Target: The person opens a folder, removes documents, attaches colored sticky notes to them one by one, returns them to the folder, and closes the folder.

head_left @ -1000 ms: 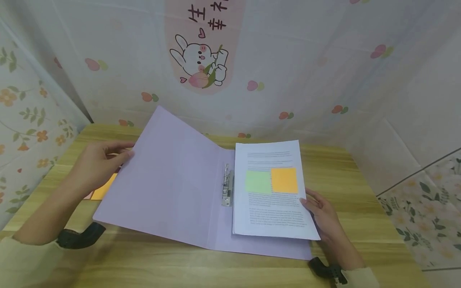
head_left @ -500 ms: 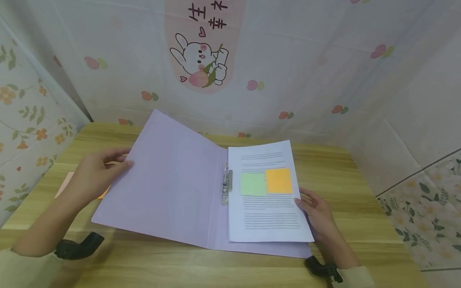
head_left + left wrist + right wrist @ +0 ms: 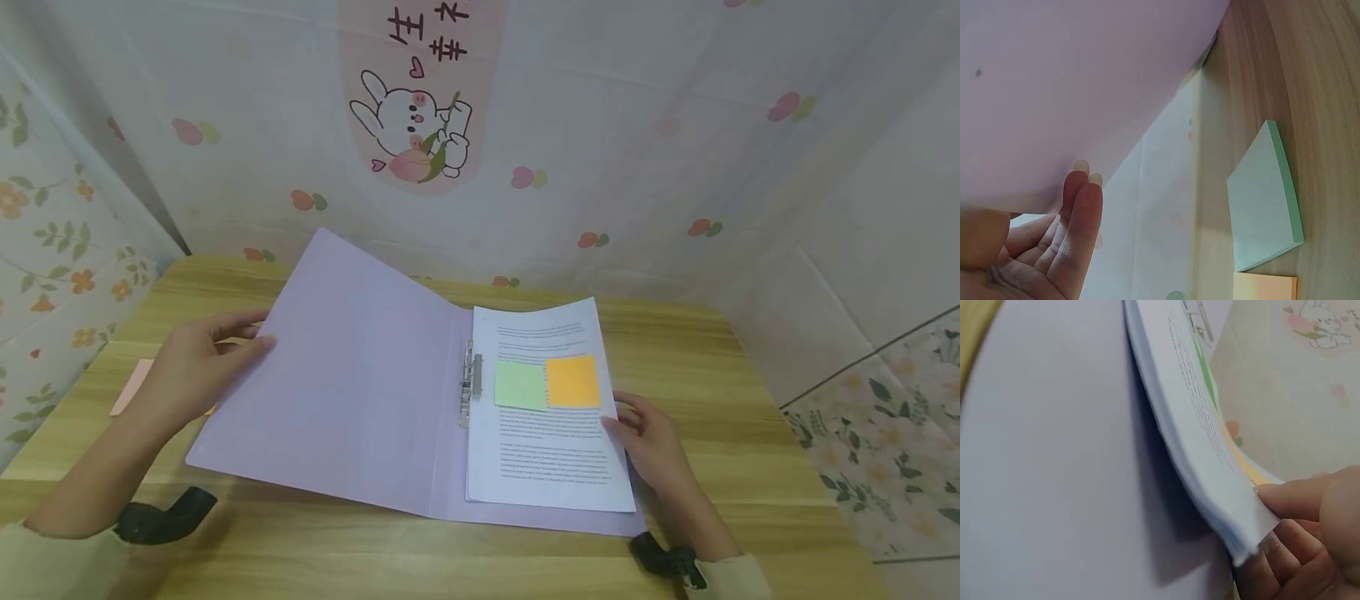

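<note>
A lilac folder [image 3: 360, 383] lies opened on the table, its left cover tilted up. My left hand [image 3: 206, 358] pinches that cover's left edge between thumb and fingers. A metal clip [image 3: 468, 383] sits along the folder's spine. On the right cover is a stack of printed sheets [image 3: 551, 462], its left edge beside the clip. My right hand [image 3: 652, 442] pinches the stack's right edge, and the right wrist view shows the sheets [image 3: 1191, 437] bent up there. A green sticky note [image 3: 521, 385] and an orange sticky note [image 3: 573, 382] lie side by side on the top sheet.
Under the raised cover, the left wrist view shows a green sticky-note pad [image 3: 1263, 200] next to an orange pad [image 3: 1263, 286]. A pink pad [image 3: 133, 386] shows left of the left hand. A patterned curtain [image 3: 600, 125] hangs behind the wooden table [image 3: 345, 550].
The right hand has moved left with the sheets, bringing their left edge up to the clip. The left hand has lowered slightly with the folder cover.
</note>
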`<state>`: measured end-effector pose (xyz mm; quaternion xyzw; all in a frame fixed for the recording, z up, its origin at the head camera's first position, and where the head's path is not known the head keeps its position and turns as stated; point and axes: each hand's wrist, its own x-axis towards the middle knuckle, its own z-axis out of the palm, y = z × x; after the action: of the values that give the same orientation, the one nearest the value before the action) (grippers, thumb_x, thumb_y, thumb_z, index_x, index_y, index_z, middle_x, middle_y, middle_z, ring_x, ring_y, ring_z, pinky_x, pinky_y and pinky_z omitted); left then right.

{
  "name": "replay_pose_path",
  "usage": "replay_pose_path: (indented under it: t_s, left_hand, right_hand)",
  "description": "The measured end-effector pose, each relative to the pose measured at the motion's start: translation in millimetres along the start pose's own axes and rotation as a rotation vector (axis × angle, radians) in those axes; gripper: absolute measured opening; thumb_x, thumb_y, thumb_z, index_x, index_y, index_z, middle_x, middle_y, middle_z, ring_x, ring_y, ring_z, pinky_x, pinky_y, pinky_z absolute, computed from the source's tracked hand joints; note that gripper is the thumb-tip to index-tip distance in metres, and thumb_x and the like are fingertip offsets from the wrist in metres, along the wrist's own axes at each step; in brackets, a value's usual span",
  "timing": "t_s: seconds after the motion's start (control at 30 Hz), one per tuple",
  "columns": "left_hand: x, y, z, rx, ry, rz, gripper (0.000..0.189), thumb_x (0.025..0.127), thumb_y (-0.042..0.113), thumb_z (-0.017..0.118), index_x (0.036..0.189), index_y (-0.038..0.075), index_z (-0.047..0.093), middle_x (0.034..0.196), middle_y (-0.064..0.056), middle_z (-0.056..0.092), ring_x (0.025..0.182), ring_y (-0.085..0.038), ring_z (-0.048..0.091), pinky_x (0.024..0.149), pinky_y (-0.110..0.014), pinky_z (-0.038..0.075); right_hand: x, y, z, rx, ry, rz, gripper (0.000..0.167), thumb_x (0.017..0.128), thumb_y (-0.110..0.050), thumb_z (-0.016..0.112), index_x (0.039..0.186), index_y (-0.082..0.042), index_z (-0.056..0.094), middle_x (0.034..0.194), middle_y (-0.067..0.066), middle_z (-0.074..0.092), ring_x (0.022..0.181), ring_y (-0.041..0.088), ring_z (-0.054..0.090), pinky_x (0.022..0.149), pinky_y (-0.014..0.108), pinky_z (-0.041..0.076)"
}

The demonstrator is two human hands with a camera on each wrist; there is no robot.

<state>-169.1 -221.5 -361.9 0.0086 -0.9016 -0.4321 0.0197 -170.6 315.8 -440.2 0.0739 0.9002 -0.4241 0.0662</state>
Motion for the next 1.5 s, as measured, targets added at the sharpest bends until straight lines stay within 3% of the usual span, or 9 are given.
replay_pose_path:
  t_s: [0.27, 0.47, 0.6, 0.7, 0.9, 1.07, 1.2, 1.37, 1.5]
  left_hand:
    - [-4.1, -1.6, -3.1, 0.003, -0.008, -0.015, 0.052, 0.102, 0.031, 0.061, 0.145, 0.002, 0.053, 0.123, -0.028, 0.065, 0.081, 0.022, 0.055, 0.061, -0.023, 0.057]
    - [-6.0, -3.1, -5.4, -0.016, -0.043, -0.031, 0.056, 0.102, 0.032, 0.061, 0.148, 0.003, 0.049, 0.128, -0.028, 0.061, 0.083, 0.018, 0.058, 0.061, -0.025, 0.057]
    - [-9.6, -2.1, -9.2, 0.08, -0.041, -0.003, 0.059, 0.102, 0.033, 0.059, 0.15, 0.001, 0.046, 0.13, -0.03, 0.062, 0.095, -0.019, 0.075, 0.063, -0.022, 0.055]
    - [-15.5, 0.5, -12.7, 0.197, -0.029, 0.021, 0.062, 0.103, 0.035, 0.059, 0.15, -0.001, 0.043, 0.133, -0.031, 0.061, 0.108, -0.047, 0.068, 0.069, -0.033, 0.058]
    - [-40.5, 21.4, -6.2, 0.352, 0.048, 0.102, 0.064, 0.101, 0.034, 0.062, 0.148, -0.005, 0.043, 0.14, -0.038, 0.049, 0.121, -0.058, 0.051, 0.092, -0.069, 0.044]
    - [-69.3, 62.9, 33.3, 0.372, 0.077, 0.246, 0.053, 0.099, 0.033, 0.066, 0.142, 0.004, 0.055, 0.141, -0.023, 0.055, 0.128, -0.045, 0.053, 0.1, -0.065, 0.045]
    - [-77.9, 95.7, 93.0, 0.369, -0.043, 0.272, 0.047, 0.096, 0.033, 0.069, 0.136, 0.008, 0.061, 0.136, -0.013, 0.062, 0.125, -0.034, 0.061, 0.1, -0.054, 0.052]
    - [-62.2, 116.5, 161.0, 0.333, -0.274, 0.203, 0.053, 0.097, 0.034, 0.068, 0.137, 0.002, 0.059, 0.138, -0.018, 0.061, 0.127, -0.034, 0.06, 0.104, -0.05, 0.052]
    - [-40.5, 122.4, 193.7, 0.368, -0.292, 0.201, 0.062, 0.096, 0.035, 0.069, 0.14, -0.006, 0.054, 0.141, -0.023, 0.058, 0.128, -0.037, 0.058, 0.104, -0.049, 0.051]
  right_hand:
    - [-2.0, -3, -1, -0.18, 0.038, -0.085, 0.061, 0.095, -0.022, 0.071, 0.15, -0.009, 0.046, 0.136, 0.021, 0.064, 0.11, 0.034, 0.067, 0.09, 0.041, 0.059]
    - [-12.8, -6, -5, -0.385, 0.006, -0.342, 0.078, 0.082, -0.028, 0.085, 0.149, -0.009, 0.049, 0.151, 0.023, 0.05, 0.135, 0.047, 0.05, 0.107, 0.064, 0.044]
    - [-20.5, -5, -2, -0.478, -0.119, -0.44, 0.082, 0.081, -0.049, 0.082, 0.149, -0.014, 0.051, 0.16, 0.019, 0.04, 0.145, 0.049, 0.038, 0.11, 0.069, 0.037]
    - [-24.1, -3, 1, -0.512, -0.187, -0.44, 0.084, 0.082, -0.06, 0.075, 0.149, -0.016, 0.052, 0.163, 0.015, 0.035, 0.149, 0.046, 0.033, 0.111, 0.068, 0.036]
    - [-28.0, 0, 4, -0.555, -0.201, -0.424, 0.085, 0.081, -0.068, 0.07, 0.147, -0.017, 0.054, 0.165, 0.012, 0.034, 0.151, 0.044, 0.03, 0.109, 0.069, 0.038]
    - [-30.1, 0, -1, -0.574, -0.176, -0.449, 0.083, 0.082, -0.065, 0.072, 0.147, -0.017, 0.055, 0.163, 0.013, 0.036, 0.149, 0.044, 0.034, 0.108, 0.068, 0.04]
    - [-30.5, 1, -6, -0.556, -0.17, -0.435, 0.082, 0.081, -0.065, 0.073, 0.146, -0.018, 0.056, 0.163, 0.013, 0.037, 0.149, 0.045, 0.034, 0.107, 0.07, 0.039]
    - [-27.4, 4, -5, -0.535, -0.191, -0.408, 0.084, 0.081, -0.067, 0.071, 0.147, -0.019, 0.054, 0.165, 0.011, 0.034, 0.151, 0.044, 0.031, 0.11, 0.07, 0.037]
    - [-25.9, 3, -2, -0.527, -0.195, -0.399, 0.084, 0.081, -0.068, 0.071, 0.147, -0.019, 0.055, 0.165, 0.011, 0.033, 0.151, 0.044, 0.029, 0.111, 0.069, 0.036]
